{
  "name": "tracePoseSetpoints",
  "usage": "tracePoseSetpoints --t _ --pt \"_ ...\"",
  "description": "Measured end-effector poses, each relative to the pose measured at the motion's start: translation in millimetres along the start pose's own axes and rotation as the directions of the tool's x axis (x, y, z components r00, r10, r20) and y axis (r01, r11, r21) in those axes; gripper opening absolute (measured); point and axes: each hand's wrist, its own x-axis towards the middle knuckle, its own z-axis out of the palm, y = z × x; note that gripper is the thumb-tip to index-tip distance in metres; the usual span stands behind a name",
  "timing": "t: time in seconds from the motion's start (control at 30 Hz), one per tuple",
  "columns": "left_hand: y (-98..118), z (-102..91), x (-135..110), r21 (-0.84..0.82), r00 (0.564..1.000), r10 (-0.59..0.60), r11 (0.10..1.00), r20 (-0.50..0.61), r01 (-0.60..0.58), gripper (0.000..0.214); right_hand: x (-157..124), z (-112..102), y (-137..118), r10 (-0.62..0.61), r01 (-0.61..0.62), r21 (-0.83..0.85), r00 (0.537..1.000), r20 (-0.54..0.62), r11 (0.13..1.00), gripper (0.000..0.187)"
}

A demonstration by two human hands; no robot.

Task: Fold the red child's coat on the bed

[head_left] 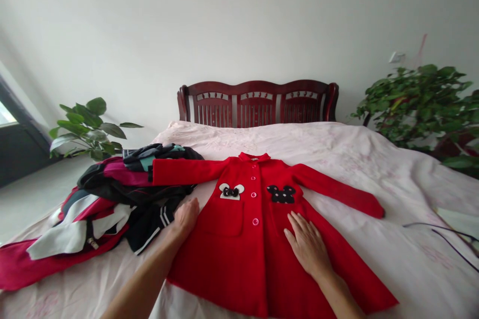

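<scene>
While I look down at the bed, the red coat (pixel 239 239) lies face up and spread out, its collar (pixel 254 157) toward the headboard and its flared hem toward me, running to the bottom edge of my view. A line of pink buttons (pixel 255 222) runs down the front. On the chest, to my left of the buttons, sits a white mouse-ear patch with a black bow (pixel 231 191), and above a stitched patch pocket (pixel 220 219). To my right of the buttons is a black mouse-head patch with white dots (pixel 281 194). The sleeve on my left (pixel 187 170) lies straight out across a heap of clothes (pixel 105 199), while the sleeve on my right (pixel 337 187) slants down across the bed.

My hands are well apart, both open and flat, with neither gripping the cloth. My left hand (pixel 186 218) rests at the coat's side edge, beside the heap, and my right hand (pixel 307 244) lies on the front panel below the black patch.

The heap mixes dark, white and crimson garments on the pale pink bedspread (pixel 411 269). The dark wooden headboard (pixel 258 104) stands beyond, with a leafy potted plant (pixel 90 127) to my left and a bushier one (pixel 422 104) to my right.
</scene>
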Motion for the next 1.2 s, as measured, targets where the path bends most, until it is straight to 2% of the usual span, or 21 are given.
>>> tracePoseSetpoints --t 0.13,0.23,0.37,0.5,0.6,0.7,0.8,0.87,0.93,1.0,1.07,1.13,1.2 --pt "-30 -7.5 -2 -0.136 0.985 -0.163 0.979 -0.053 0.154 0.031 1 -2 0 0.000 0.000 0.006 1.000 0.006 1.000 0.052" --pt "-40 -6.8 -1 -0.244 0.984 -0.178 0.955 -0.017 0.168 0.029 1 -3 -2 0.007 -0.007 0.018 1.000 0.002 1.000 0.051" --pt "-24 4.6 3 -0.301 0.996 -0.080 0.950 0.038 0.087 0.031 2 -7 -5 0.009 -0.009 0.028 1.000 -0.001 1.000 0.050" --pt "-1 14.7 -2 -0.226 0.996 0.064 0.973 0.065 -0.047 0.034 2 -9 -6 0.014 -0.015 0.024 1.000 0.016 1.000 0.050" --pt "5 13.9 -14 -0.120 0.991 0.125 0.986 0.056 -0.117 0.032 1 -8 -5 0.013 -0.014 0.027 1.000 0.018 1.000 0.050" --pt "9 7.8 -28 -0.024 0.990 0.138 0.990 0.023 -0.137 0.036 1 -8 -2 0.010 -0.010 0.021 1.000 0.019 1.000 0.050" --pt "23 6.0 -48 0.032 0.976 0.215 0.976 -0.027 -0.214 0.042 4 -11 -5 0.043 -0.044 0.003 0.995 0.092 0.999 0.051" --pt "39 12.6 -68 0.076 0.935 0.350 0.935 -0.056 -0.346 0.046 5 -15 -15 0.097 -0.096 -0.015 0.984 0.149 0.995 0.052" --pt "57 26.1 -91 0.118 0.858 0.511 0.856 -0.049 -0.503 0.054 3 -19 -33 0.111 -0.110 -0.015 0.980 0.165 0.994 0.055" --pt "70 42.5 -112 0.132 0.764 0.645 0.758 -0.005 -0.639 0.063 -2 -22 -53 0.038 -0.042 0.019 0.986 0.162 0.999 0.059" --pt "77 56.4 -127 0.144 0.685 0.728 0.676 0.028 -0.723 0.066 -9 -24 -64 -0.074 0.064 0.064 0.983 0.170 0.996 0.062" --pt "75 63.4 -135 0.174 0.647 0.762 0.634 0.029 -0.754 0.065 -16 -25 -59 -0.132 0.119 0.079 0.974 0.183 0.990 0.065" --pt "67 63.2 -139 0.207 0.630 0.776 0.614 0.018 -0.762 0.065 -22 -25 -36 -0.118 0.110 0.051 0.976 0.182 0.993 0.065"
